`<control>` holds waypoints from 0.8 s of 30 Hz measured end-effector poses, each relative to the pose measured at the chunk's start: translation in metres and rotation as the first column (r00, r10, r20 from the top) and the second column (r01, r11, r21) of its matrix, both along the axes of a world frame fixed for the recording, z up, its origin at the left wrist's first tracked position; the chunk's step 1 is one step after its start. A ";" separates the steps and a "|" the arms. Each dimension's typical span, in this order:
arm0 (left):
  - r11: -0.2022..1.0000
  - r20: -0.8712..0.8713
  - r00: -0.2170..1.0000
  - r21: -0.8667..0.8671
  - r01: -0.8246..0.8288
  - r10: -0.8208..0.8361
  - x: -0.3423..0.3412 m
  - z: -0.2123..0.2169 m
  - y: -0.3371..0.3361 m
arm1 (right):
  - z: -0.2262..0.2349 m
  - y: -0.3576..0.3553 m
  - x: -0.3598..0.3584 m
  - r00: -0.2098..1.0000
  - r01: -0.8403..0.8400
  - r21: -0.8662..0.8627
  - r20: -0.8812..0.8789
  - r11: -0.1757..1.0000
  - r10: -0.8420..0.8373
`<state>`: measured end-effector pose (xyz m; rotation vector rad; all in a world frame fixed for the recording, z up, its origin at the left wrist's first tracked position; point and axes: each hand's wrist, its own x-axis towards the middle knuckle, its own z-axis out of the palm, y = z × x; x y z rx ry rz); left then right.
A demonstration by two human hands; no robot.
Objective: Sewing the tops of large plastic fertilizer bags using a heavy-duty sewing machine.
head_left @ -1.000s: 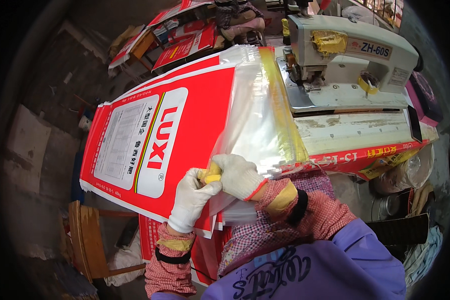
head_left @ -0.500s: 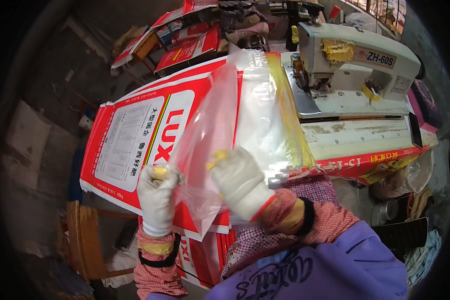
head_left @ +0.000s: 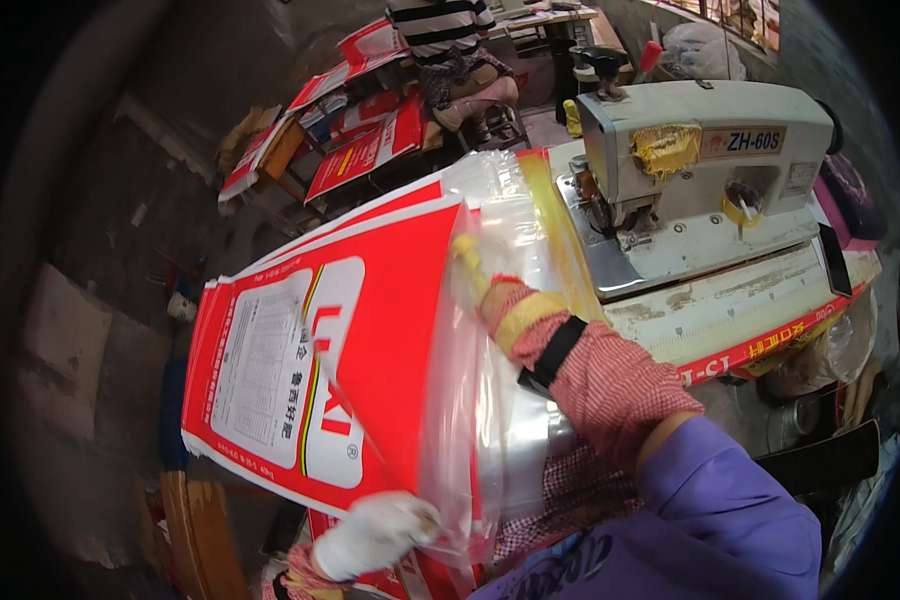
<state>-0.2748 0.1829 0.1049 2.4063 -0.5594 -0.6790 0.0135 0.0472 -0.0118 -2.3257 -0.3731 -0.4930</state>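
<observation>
A red and white printed sack [head_left: 395,330] lies over a stack of like sacks in front of me. Clear plastic film [head_left: 460,430], like a bag liner, runs along its right side. At the sack's near corner my left hand [head_left: 380,535], in a white glove, has its fingers closed on the film's lower end. My right hand [head_left: 473,268] reaches to the far part of the film, its yellow fingertips by the sack's far right corner. Film and blur partly hide that hand, so its grip is unclear.
A sewing machine [head_left: 710,160] stands on the bench at right, with a roll of yellow tape [head_left: 742,203] on it and a dark phone [head_left: 832,262] near its edge. Beyond, a person in a striped top [head_left: 435,30] sits by more red sacks [head_left: 370,150]. A wooden stool [head_left: 195,530] is at lower left.
My right hand has moved away from me along the film; my left hand has come down toward the near corner. The film, raised over the sack before, now lies lower along its right side.
</observation>
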 end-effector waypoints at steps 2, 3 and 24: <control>0.940 -0.279 0.914 -0.256 0.225 -0.294 0.001 -0.027 0.000 | -0.006 -0.006 0.045 0.969 0.162 0.386 -0.237 0.908 -0.072; 0.932 -0.369 0.856 -0.149 0.329 -0.361 -0.001 -0.033 -0.001 | -0.015 -0.010 0.063 0.890 0.354 0.660 -0.455 0.662 -0.022; 0.571 0.235 0.799 0.806 0.159 -0.554 0.319 -0.012 -0.096 | 0.043 -0.018 -0.053 0.480 -0.445 0.606 -0.461 0.660 0.746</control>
